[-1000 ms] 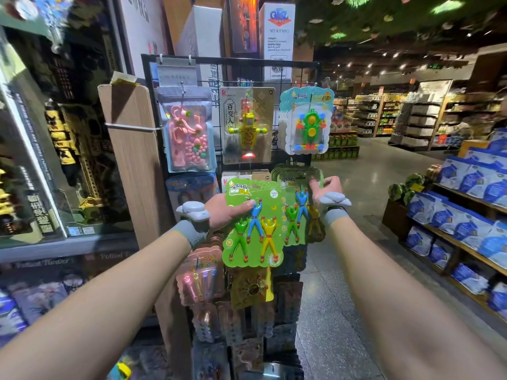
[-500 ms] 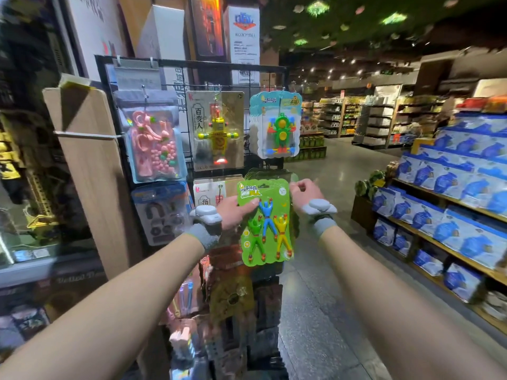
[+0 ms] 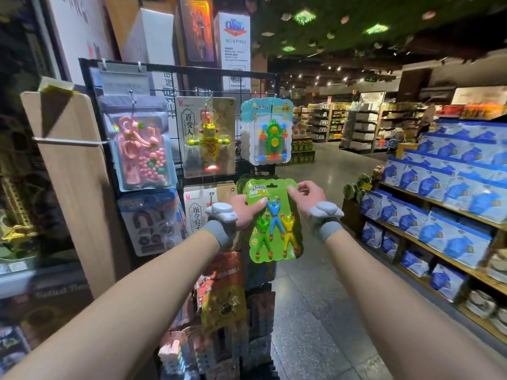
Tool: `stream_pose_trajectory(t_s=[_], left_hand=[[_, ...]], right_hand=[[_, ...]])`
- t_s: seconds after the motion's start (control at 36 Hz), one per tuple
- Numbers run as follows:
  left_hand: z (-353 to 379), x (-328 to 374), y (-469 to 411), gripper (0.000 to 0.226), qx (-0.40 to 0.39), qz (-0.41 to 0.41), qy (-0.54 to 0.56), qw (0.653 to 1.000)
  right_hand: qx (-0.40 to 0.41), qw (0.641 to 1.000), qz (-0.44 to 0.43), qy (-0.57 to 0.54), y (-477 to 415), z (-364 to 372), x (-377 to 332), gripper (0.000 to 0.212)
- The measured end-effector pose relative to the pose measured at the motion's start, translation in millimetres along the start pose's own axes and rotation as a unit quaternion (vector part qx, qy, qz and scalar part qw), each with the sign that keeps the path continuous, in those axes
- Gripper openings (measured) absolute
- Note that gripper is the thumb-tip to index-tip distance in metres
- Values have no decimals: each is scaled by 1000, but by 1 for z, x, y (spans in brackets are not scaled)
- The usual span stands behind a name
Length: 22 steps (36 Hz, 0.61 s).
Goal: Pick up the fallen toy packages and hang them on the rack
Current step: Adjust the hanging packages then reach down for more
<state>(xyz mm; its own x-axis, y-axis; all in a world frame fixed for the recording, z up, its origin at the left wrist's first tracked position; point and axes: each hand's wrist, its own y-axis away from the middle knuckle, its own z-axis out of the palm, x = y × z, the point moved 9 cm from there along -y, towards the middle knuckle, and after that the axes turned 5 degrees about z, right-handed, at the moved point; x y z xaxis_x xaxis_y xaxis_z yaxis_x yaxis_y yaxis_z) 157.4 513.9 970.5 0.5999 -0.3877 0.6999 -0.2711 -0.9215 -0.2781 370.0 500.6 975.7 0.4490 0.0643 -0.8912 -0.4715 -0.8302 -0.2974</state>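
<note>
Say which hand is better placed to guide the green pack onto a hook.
Right, probably: the right hand pinches the top edge of the green pack beside its hang hole; the left hand holds lower, on its side.

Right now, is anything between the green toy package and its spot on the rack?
Nothing visible. The left hand and right hand pinch the green package directly in front of matching green cards hanging on the rack; the hook itself is hidden behind it.

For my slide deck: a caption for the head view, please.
Left hand and right hand hold a green toy package before the wire rack.
</note>
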Motion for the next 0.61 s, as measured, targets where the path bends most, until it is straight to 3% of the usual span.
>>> stream_pose_trajectory(t_s=[0.11, 0.22, 0.61], left_hand=[[0, 2, -9, 63, -2, 5, -144, 990], [1, -4, -19, 81, -5, -10, -220, 976], [7, -7, -24, 71, -39, -1, -364, 930]], right_hand=[[-3, 1000, -3, 7, -5, 1, -3, 21], [-6, 1000, 2, 31, -9, 4, -5, 23], [-13, 998, -4, 60, -14, 9, 2, 26]])
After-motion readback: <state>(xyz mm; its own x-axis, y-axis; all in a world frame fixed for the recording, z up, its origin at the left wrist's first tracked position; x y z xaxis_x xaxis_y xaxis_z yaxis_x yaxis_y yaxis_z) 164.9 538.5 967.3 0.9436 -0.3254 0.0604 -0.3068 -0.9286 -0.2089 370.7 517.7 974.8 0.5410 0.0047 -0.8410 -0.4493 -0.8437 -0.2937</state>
